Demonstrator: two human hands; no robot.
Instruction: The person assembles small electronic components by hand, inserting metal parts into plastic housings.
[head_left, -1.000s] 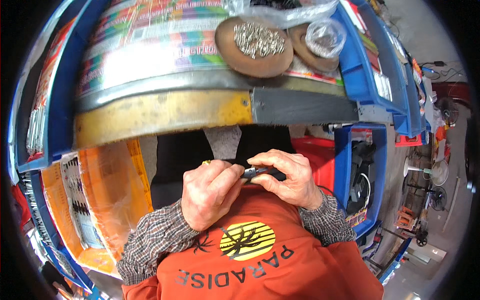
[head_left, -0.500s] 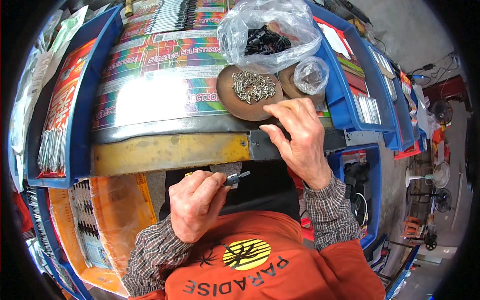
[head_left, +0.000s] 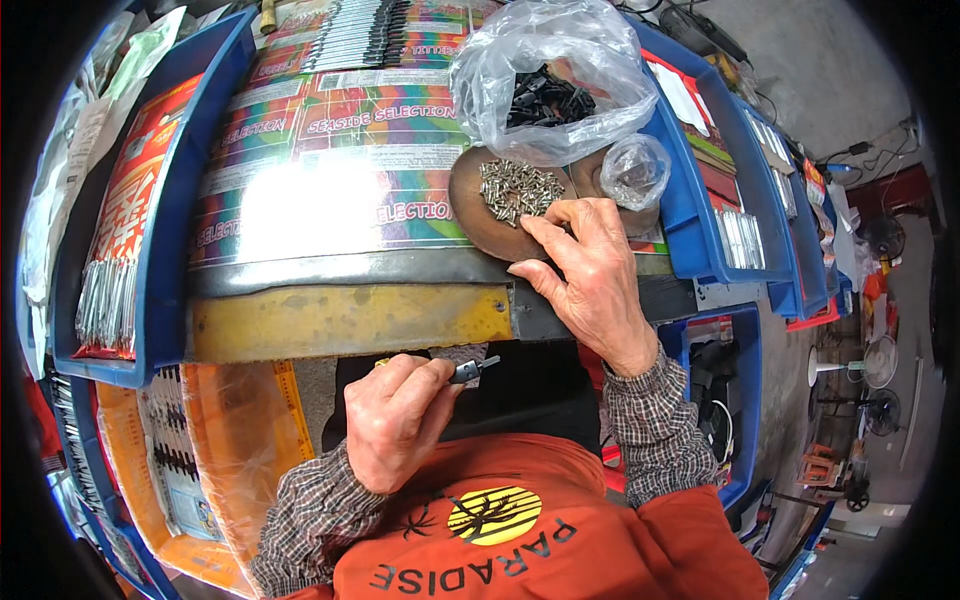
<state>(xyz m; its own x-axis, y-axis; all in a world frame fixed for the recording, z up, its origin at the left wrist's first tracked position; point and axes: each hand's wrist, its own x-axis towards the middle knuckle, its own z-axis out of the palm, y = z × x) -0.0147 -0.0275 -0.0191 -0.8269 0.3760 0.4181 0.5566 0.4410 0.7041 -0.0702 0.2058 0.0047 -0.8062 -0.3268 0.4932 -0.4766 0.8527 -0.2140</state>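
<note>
Head view — left hand (head_left: 398, 418) pinches dark piece (head_left: 465, 373), long axis slanting, tip (head_left: 490, 361) rightward — right hand (head_left: 594, 280), fingertips (head_left: 518, 268) apart.

The rear end of the small dark grey cylindrical piece (head_left: 465, 373) is hidden by the fingers of the left hand (head_left: 395, 415). The outer fingers of the right hand (head_left: 597, 280) are masked by its own back; whether the heap of tiny silver metal pins (head_left: 518, 190) is touched cannot be told. The near right part of the round brown dish (head_left: 470, 215) is covered by that hand. The small black parts (head_left: 548, 100) are too jumbled to be told singly. The multicoloured printed sheet (head_left: 400, 160) is partly washed out by glare. The slim silver-and-black rods (head_left: 350, 35) are cut off at the far edge, the orange-red shirt (head_left: 600, 540) at the near edge.
</note>
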